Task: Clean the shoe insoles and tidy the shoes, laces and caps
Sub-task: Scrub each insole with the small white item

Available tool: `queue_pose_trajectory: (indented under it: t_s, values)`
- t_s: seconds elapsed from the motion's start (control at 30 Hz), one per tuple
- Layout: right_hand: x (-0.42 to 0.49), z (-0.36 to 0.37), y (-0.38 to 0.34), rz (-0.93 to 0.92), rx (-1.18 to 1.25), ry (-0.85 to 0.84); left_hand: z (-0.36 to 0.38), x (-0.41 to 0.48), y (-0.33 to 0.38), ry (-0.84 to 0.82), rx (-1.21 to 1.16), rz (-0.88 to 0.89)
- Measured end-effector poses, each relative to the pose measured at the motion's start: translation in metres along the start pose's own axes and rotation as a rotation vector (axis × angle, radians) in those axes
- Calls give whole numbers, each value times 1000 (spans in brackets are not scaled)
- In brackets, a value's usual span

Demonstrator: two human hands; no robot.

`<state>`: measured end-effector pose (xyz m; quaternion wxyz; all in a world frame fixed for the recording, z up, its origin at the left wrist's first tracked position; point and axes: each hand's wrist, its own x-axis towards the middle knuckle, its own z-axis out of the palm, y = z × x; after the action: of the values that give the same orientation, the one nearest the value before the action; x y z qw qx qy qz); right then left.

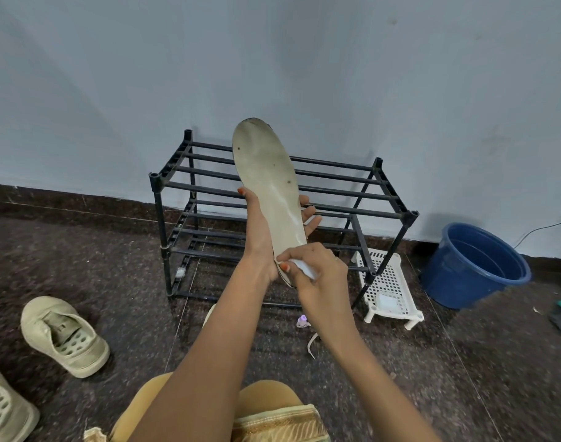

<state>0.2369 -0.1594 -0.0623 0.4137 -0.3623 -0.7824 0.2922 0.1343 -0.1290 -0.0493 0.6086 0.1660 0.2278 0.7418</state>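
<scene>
The left hand [262, 232] grips one pale insole [266, 167] around its lower half, thumb on the left edge and fingers wrapped behind to the right edge. It holds the insole upright with the toe end up. The right hand [319, 277] pinches one small white cloth [305, 267] between thumb and curled fingers and presses it to the heel end, just below the left hand's grip.

Behind them stands one black rack [410, 215] with two tiers of bars, against the pale wall. The insole and both hands cover the middle of it. One blue bucket [457, 282] sits to its right on the dark speckled floor. Two pale shoes lie at the left, well apart from the hands: the upper shoe [65, 336], its holed footbed showing, and the corner shoe [4, 409], cut off by the frame edge. One white perforated stand [390, 282] sits between the rack and the bucket, touching the rack's front right leg. One pale strip [312, 344] lies beside the right forearm, and one tiny purple-capped bottle [302, 321] lies just above it.
</scene>
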Motion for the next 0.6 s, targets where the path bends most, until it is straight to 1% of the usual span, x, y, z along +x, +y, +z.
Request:
queue_pose_trajectory:
  t_s: [0.17,0.43,0.5,0.6]
  values:
    - [0,2,0,1,-6,27,-1,2,0,4,-11,-4]
    - [25,6,4,-8,-151,103,-4,1,-3,-60,61,-73]
    - [25,7,4,-16,-144,97,-4,1,-2,-62,55,-70]
    - [19,5,1,-1,-64,56,-2,0,-1,-31,49,-51]
